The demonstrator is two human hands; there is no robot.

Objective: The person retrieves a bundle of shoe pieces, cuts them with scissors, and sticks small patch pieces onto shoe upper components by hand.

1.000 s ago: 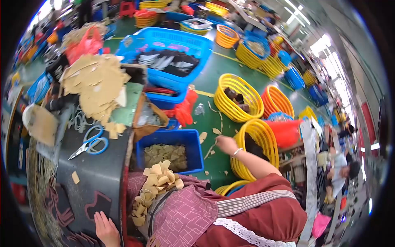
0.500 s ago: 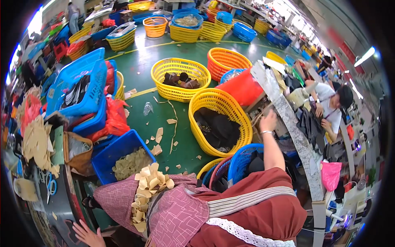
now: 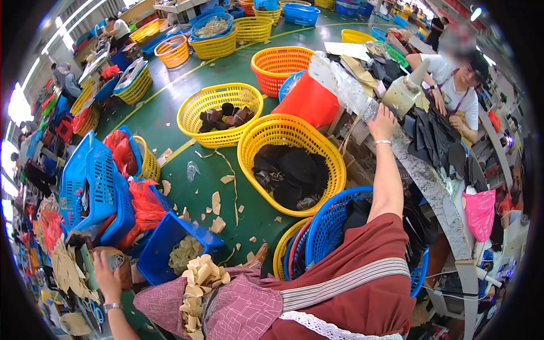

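My right hand (image 3: 383,123) rests on the edge of a marble-patterned bench (image 3: 416,164), fingers stretched out, holding nothing that I can see. My left hand (image 3: 106,277) is raised at the lower left, fingers apart, in front of a brown open-topped container (image 3: 120,262); contact with it is unclear. Curved beige pieces (image 3: 198,283) are heaped on my patterned apron (image 3: 243,303). Below my right arm stands a blue basket (image 3: 324,226) with dark material inside. Beyond it, a yellow basket (image 3: 249,170) holds black pieces.
A blue bin (image 3: 156,255) of pale scraps sits at my left, beside stacked blue baskets (image 3: 85,187). Another yellow basket (image 3: 187,122) and an orange basket (image 3: 277,68) stand ahead. Beige scraps litter the green floor (image 3: 198,209). Across the bench sits a person (image 3: 459,102).
My right hand has moved forward onto the bench edge. My left hand has risen from the lower left to beside the brown container. The head view has shifted and tilted.
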